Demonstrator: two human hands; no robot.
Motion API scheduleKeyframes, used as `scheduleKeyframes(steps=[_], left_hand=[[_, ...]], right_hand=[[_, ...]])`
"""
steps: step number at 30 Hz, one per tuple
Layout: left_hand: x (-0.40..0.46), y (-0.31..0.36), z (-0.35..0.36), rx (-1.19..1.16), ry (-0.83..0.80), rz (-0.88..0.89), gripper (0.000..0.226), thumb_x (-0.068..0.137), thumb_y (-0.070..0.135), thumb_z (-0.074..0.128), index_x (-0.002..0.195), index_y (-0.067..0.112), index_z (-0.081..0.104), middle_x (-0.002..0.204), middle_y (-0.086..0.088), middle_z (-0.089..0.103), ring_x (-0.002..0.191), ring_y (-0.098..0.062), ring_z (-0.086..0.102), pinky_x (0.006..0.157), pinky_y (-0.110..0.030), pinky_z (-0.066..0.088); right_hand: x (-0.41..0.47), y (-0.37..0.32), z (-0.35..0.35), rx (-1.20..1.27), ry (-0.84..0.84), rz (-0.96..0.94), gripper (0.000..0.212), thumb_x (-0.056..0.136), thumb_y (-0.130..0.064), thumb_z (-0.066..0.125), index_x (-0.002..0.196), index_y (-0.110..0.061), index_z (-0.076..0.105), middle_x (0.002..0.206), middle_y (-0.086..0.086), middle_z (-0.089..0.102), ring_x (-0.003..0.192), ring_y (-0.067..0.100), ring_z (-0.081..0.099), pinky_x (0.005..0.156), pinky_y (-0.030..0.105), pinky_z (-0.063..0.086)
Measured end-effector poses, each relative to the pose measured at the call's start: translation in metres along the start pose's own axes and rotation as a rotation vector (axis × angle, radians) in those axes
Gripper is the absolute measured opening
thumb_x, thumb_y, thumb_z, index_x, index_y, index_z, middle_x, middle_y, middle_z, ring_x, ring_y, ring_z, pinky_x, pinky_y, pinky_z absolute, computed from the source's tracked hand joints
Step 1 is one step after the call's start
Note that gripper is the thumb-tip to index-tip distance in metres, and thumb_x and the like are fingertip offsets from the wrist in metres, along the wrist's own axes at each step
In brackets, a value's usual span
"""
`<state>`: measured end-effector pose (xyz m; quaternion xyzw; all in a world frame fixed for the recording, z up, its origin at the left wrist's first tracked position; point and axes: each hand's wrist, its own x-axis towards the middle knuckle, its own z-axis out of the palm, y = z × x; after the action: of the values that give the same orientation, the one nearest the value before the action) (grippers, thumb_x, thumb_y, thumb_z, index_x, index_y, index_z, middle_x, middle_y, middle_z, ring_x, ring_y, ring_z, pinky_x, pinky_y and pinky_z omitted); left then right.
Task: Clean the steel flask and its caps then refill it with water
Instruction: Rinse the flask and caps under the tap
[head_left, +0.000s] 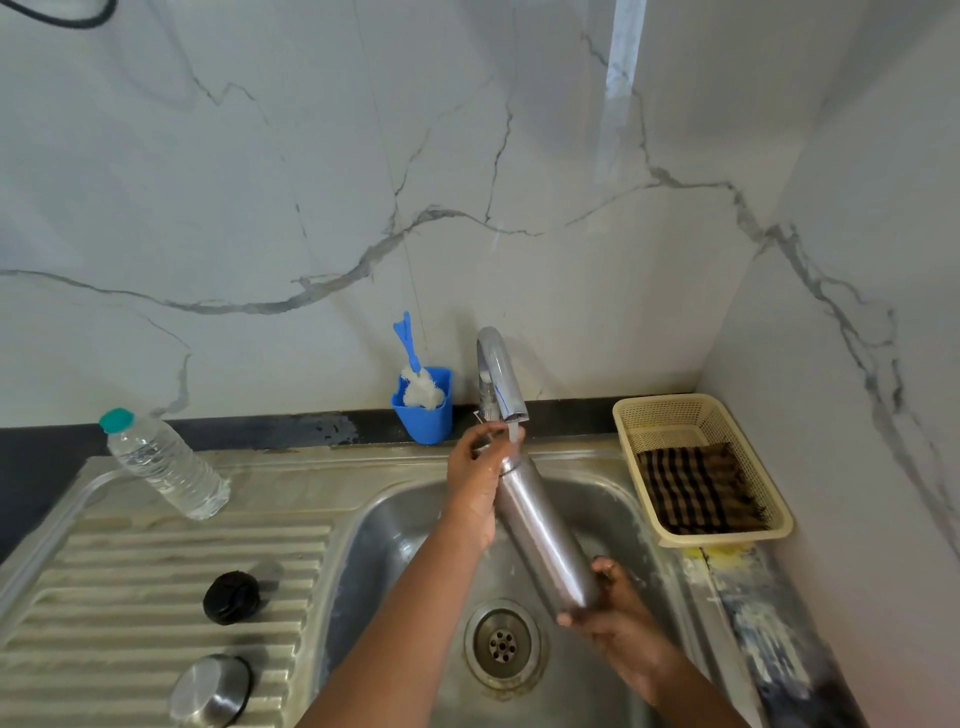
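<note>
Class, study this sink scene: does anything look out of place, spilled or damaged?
Little stands out. The counter edge right of the sink looks worn, with yellow and white patches below the basket. The plastic bottle only seems tilted; that may be wide-angle distortion. Both caps lie on the drainboard.

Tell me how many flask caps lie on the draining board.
2: a black cap mid-board and a steel cap nearer the camera, both left of the sink basin.
</note>
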<state>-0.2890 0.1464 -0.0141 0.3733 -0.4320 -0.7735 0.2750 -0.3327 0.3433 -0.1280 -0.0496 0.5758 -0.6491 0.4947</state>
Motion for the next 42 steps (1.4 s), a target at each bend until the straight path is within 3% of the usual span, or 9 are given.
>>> scheduleKeyframes(steps=[3,7,11,18,22,28,35,39,42], left_hand=[[-0.011,-0.004,0.005,0.154,-0.151,0.011,0.031,0.070,0.012,0.086,0.096,0.019,0.072,0.093,-0.003,0.074,0.089,-0.019,0.069,0.085,-0.036,0.057],[-0.019,-0.008,0.012,0.217,-0.230,0.071,0.030,0.075,0.003,0.082,0.101,0.014,0.070,0.089,0.000,0.073,0.084,-0.010,0.069,0.072,-0.019,0.055],[-0.015,-0.003,0.008,0.171,-0.185,0.106,0.037,0.076,0.001,0.080,0.109,0.010,0.066,0.095,-0.002,0.073,0.089,-0.011,0.070,0.078,-0.021,0.056],[-0.020,-0.009,-0.020,0.254,-0.304,0.081,0.064,0.073,0.005,0.083,0.127,0.024,0.055,0.119,0.003,0.069,0.107,-0.012,0.067,0.081,-0.022,0.054],[-0.025,-0.017,-0.016,0.448,-0.380,0.079,0.060,0.069,0.016,0.088,0.121,0.025,0.059,0.117,0.003,0.068,0.108,-0.016,0.066,0.092,-0.035,0.056],[-0.010,0.004,-0.012,0.372,-0.185,0.146,0.050,0.077,0.015,0.083,0.113,0.034,0.055,0.111,0.002,0.069,0.101,-0.014,0.066,0.086,-0.025,0.054],[-0.026,-0.002,-0.015,0.555,-0.295,0.099,0.056,0.080,0.023,0.081,0.128,0.028,0.055,0.114,0.006,0.063,0.103,-0.012,0.063,0.089,-0.030,0.055],[-0.027,0.011,-0.007,0.581,-0.216,0.138,0.047,0.087,0.028,0.075,0.128,0.028,0.052,0.108,0.011,0.060,0.092,-0.004,0.060,0.075,-0.019,0.053],[-0.022,0.014,-0.019,0.428,-0.038,0.004,0.043,0.090,0.031,0.070,0.126,0.026,0.048,0.114,0.000,0.061,0.092,-0.011,0.059,0.081,-0.030,0.052]], right_hand=[[0.002,0.005,0.007,-0.322,0.033,-0.069,0.100,0.034,-0.008,0.092,0.122,-0.022,0.047,0.121,0.012,0.060,0.108,0.027,0.061,0.078,0.034,0.058],[0.005,0.002,0.017,-0.559,0.067,-0.119,0.094,0.046,-0.006,0.093,0.123,-0.030,0.046,0.114,-0.003,0.063,0.104,0.013,0.061,0.080,0.030,0.058],[0.009,-0.006,0.021,-0.652,0.060,-0.155,0.089,0.052,-0.008,0.093,0.123,-0.031,0.046,0.112,-0.011,0.062,0.101,0.005,0.060,0.077,0.021,0.054],[0.013,-0.004,0.017,-0.711,0.066,-0.163,0.089,0.052,-0.010,0.093,0.123,-0.034,0.045,0.114,-0.009,0.062,0.104,0.009,0.061,0.086,0.032,0.057],[0.010,0.004,0.017,-0.707,0.093,-0.149,0.087,0.056,-0.008,0.092,0.124,-0.030,0.043,0.114,-0.005,0.063,0.101,0.007,0.061,0.074,0.019,0.052],[0.014,-0.016,0.032,-0.718,0.065,-0.182,0.080,0.063,-0.015,0.091,0.124,-0.031,0.041,0.109,-0.011,0.059,0.099,0.010,0.059,0.070,0.013,0.046],[-0.001,0.002,0.018,-0.731,0.098,-0.146,0.078,0.057,-0.015,0.093,0.119,-0.027,0.047,0.109,-0.001,0.064,0.096,0.012,0.063,0.082,0.038,0.059],[-0.013,-0.011,0.024,-0.731,0.127,-0.222,0.071,0.065,-0.022,0.091,0.120,-0.033,0.047,0.108,-0.004,0.063,0.092,0.009,0.063,0.073,0.028,0.058],[-0.030,-0.025,0.024,-0.708,0.190,-0.312,0.072,0.064,-0.021,0.091,0.120,-0.036,0.048,0.115,-0.001,0.058,0.092,0.011,0.063,0.061,0.022,0.057]])
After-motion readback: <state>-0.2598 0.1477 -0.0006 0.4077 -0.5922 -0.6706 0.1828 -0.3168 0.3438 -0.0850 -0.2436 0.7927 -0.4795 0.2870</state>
